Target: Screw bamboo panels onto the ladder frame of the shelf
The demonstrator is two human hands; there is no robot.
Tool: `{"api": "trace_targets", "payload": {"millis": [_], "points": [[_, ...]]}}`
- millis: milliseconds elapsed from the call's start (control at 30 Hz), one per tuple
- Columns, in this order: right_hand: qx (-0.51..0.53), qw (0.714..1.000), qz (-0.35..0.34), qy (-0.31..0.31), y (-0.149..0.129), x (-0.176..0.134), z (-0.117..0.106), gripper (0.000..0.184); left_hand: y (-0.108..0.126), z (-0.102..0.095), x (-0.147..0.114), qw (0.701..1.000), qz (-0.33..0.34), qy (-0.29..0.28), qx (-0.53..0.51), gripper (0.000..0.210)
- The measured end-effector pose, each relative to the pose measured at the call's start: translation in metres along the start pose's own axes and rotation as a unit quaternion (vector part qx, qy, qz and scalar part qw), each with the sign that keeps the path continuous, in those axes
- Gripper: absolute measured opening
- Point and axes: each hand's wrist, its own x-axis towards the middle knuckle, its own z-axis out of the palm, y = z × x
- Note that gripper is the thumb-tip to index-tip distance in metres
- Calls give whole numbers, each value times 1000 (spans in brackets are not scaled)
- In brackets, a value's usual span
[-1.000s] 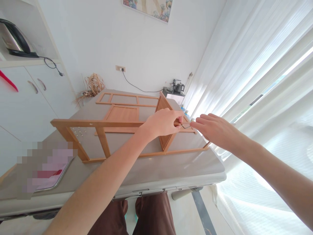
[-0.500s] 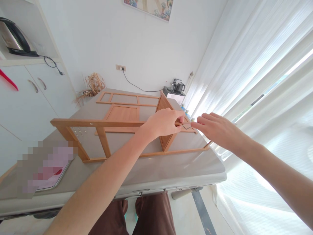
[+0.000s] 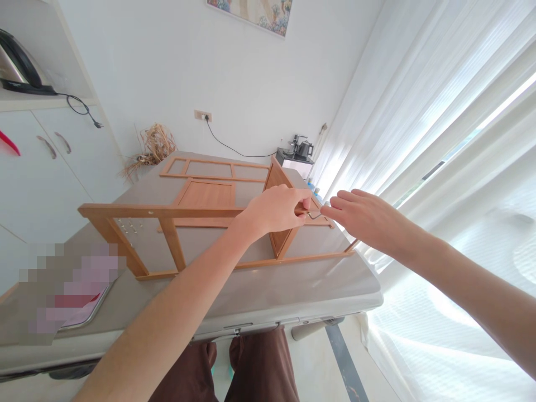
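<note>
Our left hand (image 3: 276,209) stays closed on the wooden frame's (image 3: 167,212) top rail, upright on the worktop (image 3: 293,285). Right hand (image 3: 360,218) has crept closer, fingertips pinching the hex key (image 3: 315,215) at the joint; tightening apparently underway.

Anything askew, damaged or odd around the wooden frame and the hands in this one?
Nothing looks damaged or spilled. The wooden frame stands on edge on the table, the left hand gripping its top rail by a small bent metal key, the right hand at the key's other end. More frame pieces lie flat behind.
</note>
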Motion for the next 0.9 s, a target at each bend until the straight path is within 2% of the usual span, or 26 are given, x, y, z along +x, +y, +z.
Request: {"api": "trace_targets", "payload": {"millis": [233, 500, 633, 767, 900], "points": [[63, 997, 29, -20, 0, -7, 19, 27, -1, 0, 0, 1000, 0, 0, -8, 14], [192, 975, 110, -4, -18, -15, 34, 24, 0, -1, -1, 1000, 0, 2, -10, 12], [170, 977, 116, 50, -26, -19, 38, 24, -1, 1, 0, 1000, -3, 5, -10, 11], [86, 974, 133, 163, -37, -24, 45, 21, 0, 0, 0, 1000, -10, 2, -10, 12], [28, 965, 126, 228, -45, -28, 54, 33, 2, 0, 0, 1000, -16, -1, -8, 14]]}}
